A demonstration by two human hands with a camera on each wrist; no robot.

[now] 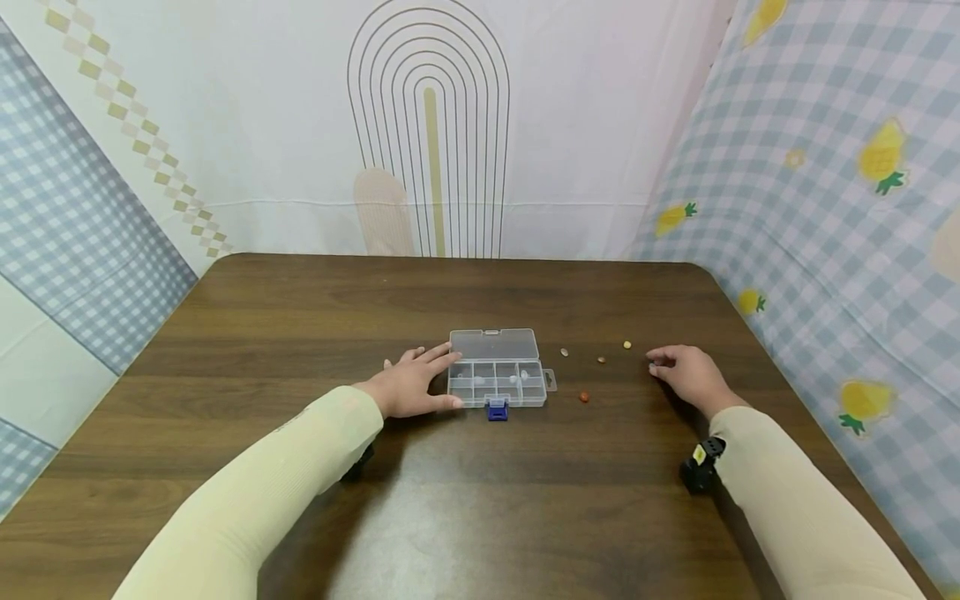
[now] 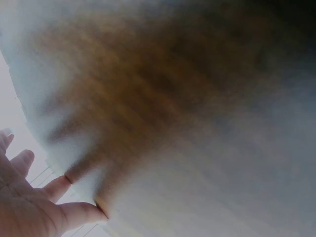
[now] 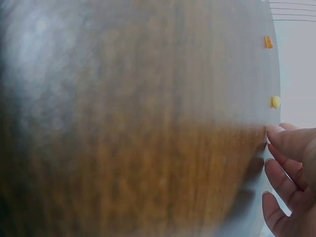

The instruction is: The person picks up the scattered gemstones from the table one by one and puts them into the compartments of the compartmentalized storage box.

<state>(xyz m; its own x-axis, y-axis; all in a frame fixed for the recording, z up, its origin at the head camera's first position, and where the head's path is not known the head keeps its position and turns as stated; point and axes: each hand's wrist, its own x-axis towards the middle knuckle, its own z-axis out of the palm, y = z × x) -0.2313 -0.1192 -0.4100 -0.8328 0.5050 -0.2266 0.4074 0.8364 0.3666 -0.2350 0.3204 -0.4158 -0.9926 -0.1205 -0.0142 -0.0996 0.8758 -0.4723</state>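
A clear plastic compartment box [image 1: 497,385] lies on the table with its lid folded back and a blue latch [image 1: 497,412] at the front. Some compartments hold small whitish pieces. My left hand [image 1: 408,387] rests at the box's left side, fingers spread, with fingertips and thumb right at its edge. Farther right, my right hand [image 1: 690,379] is low over the table, fingers loosely bent; nothing shows between them. Nearest to it lies a small yellow piece [image 1: 627,344], which the right wrist view also shows beside the thumb [image 3: 286,141].
Between the box and my right hand lie a reddish-brown piece [image 1: 583,397], a brown piece [image 1: 602,360] and a pale piece [image 1: 565,352]. A clear hanging tab [image 1: 551,380] juts from the box's right side. Patterned cloth [image 1: 585,125] hangs behind the brown wooden table [image 1: 540,500].
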